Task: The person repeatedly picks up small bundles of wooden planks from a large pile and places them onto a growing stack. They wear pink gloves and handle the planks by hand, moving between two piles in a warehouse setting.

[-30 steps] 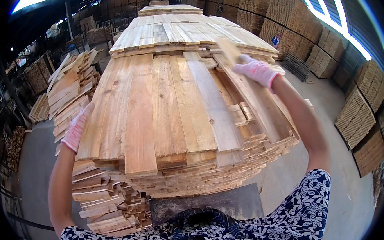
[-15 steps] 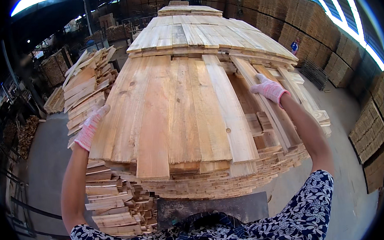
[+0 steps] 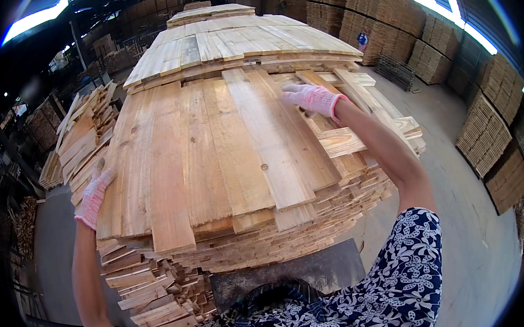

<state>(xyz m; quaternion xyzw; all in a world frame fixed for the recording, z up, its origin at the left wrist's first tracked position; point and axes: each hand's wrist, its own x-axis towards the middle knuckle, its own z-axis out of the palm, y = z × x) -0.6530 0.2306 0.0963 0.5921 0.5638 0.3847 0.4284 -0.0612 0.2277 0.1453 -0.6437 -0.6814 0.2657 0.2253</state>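
Glaring light strips, black vignetting

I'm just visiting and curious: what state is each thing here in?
Left grip: gloved, open, at the left edge of the front boards
Right grip: gloved, fingers extended, at the right edge of a brownish plank
Front boards: flat, mostly side by side, gaps toward the right
Brownish plank: lying flat
Wood heap at left: loose, uneven
Background stacks at right: neatly layered
Ceiling lights: lit

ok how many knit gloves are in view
2: one pink-and-white knit glove on the left hand, at the left edge of the plank stack; another glove on the right hand, over its right side. The distant person is too small to check.
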